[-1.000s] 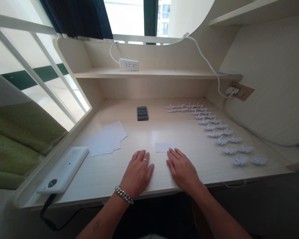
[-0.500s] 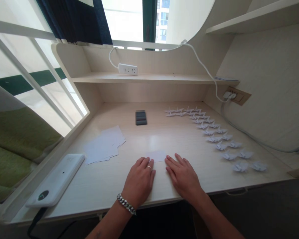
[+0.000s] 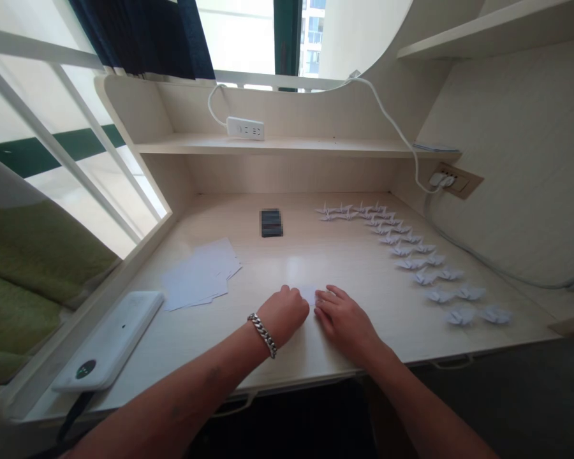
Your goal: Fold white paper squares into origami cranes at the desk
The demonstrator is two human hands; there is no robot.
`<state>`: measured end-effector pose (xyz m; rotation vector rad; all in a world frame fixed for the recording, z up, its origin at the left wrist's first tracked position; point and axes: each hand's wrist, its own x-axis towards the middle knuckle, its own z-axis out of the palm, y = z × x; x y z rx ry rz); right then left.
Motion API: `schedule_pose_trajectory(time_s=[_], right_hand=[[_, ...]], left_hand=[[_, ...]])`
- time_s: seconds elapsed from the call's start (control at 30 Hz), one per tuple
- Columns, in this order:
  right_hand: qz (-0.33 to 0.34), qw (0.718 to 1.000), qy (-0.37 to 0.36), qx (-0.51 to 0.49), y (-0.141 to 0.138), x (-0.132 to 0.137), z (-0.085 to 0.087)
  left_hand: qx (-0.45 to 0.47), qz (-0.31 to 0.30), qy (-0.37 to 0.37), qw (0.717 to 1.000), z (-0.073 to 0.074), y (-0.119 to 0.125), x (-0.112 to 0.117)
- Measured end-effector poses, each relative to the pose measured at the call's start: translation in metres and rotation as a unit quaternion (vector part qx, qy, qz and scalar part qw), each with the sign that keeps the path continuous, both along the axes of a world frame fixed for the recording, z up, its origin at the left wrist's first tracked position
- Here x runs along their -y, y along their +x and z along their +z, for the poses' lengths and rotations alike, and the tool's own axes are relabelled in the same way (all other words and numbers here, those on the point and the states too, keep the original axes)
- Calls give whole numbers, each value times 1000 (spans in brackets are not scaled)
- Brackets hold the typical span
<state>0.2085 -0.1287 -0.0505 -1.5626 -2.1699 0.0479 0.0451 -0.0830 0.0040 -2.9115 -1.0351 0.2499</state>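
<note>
A small piece of white paper [image 3: 309,294] lies near the desk's front edge, between my two hands and partly covered by them. My left hand [image 3: 285,313], with a silver chain bracelet at the wrist, is closed over the paper's left part; its fingertips are hidden underneath. Fingers stretched out, my right hand [image 3: 340,319] rests against the paper's right end. Several folded white paper cranes [image 3: 423,276] stand in a double line along the desk's right side. Loose sheets of white paper [image 3: 198,274] overlap on the left.
A white power bank [image 3: 117,338] with a dark cable lies at the left front. Farther back is a dark, blurred-out block [image 3: 271,223]. On the rear shelf [image 3: 296,145] sits a power strip [image 3: 245,128], its cord running to a wall socket [image 3: 459,181].
My left hand has curled its flat fingers and turned inward, shifting right over the paper. The right hand has moved only slightly. The view has tilted a little.
</note>
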Motion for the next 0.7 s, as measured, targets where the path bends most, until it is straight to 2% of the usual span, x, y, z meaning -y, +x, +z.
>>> schedule_pose_trajectory(time_s=[0.1, 0.17, 0.3, 0.47, 0.57, 0.7], right_hand=[[11, 1000, -9, -10, 2, -6, 3], [22, 1000, -9, -13, 1, -8, 5], [33, 999, -7, -8, -2, -11, 7], [17, 1000, -16, -11, -4, -21, 7], [15, 997, -52, -61, -3, -33, 15], [23, 968, -162, -189, 0, -56, 31]], left_hand=[[-15, -33, 1, 999, -1, 5, 0], [-13, -33, 2, 999, -3, 7, 0], [12, -4, 20, 1000, -10, 5, 0], [106, 50, 31, 993, -12, -17, -11], [238, 123, -36, 963, -7, -30, -24], [367, 203, -167, 892, -4, -44, -46]])
